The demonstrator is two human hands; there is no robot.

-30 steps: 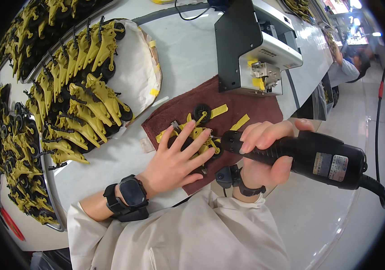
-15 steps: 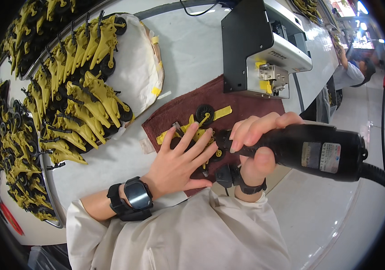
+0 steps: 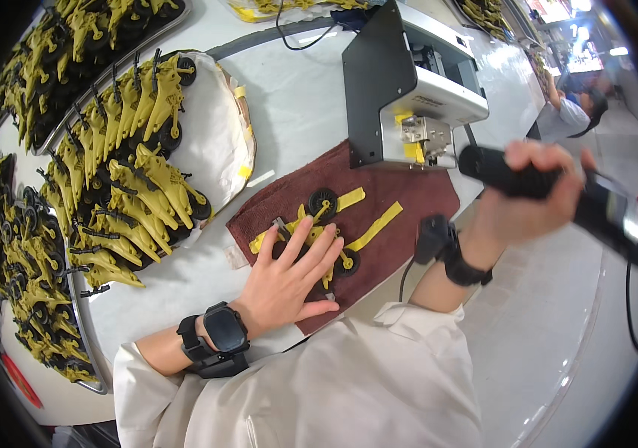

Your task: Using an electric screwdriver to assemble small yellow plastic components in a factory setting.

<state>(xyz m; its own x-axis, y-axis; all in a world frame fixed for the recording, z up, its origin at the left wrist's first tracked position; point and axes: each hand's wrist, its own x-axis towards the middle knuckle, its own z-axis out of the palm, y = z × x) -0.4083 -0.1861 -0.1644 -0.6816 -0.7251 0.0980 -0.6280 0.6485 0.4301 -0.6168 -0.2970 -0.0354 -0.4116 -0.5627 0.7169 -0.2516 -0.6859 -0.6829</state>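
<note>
My left hand (image 3: 278, 278) lies with fingers spread over a yellow and black toy motorcycle (image 3: 323, 201) and presses on it. Two black wheels and yellow parts show around the fingers; the rest is covered. The toy rests on a dark red cloth (image 3: 408, 190). One yellow tape strip (image 3: 351, 198) lies beside the upper wheel, and a second yellow strip (image 3: 376, 226) lies on the cloth to the right. Off to the right, my right hand (image 3: 531, 198), blurred, grips a black corded power screwdriver (image 3: 509, 173), held up and away from the toy.
A black and white benchtop machine (image 3: 390, 97) with yellow tape at its front stands beyond the cloth. At left, trays (image 3: 218, 142) hold several yellow toy motorcycles (image 3: 156, 187). A black cable (image 3: 632, 306) hangs at right. Another person (image 3: 573, 112) sits far right.
My right hand has drawn the power screwdriver off the toy, up and to the right. The second tape strip has come into sight. My left hand stays on the toy; the view has shifted slightly.
</note>
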